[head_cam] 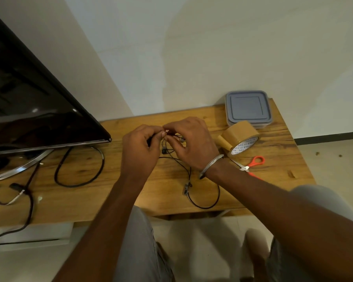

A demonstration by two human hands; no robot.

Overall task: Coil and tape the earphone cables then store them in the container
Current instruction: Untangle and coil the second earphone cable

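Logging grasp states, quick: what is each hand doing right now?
Left hand: fingers curled, pinching the earphone cable.
Right hand: pinching the same cable, fingertips meeting the left's.

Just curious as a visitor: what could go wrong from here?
The earphone cable trails loose near the table edge, beside the bracelet; it might snag or slide off. The left hand and right hand pinch it, so reaching for the tape roll may let any coil spring open. The container is lidded, needing a free hand.
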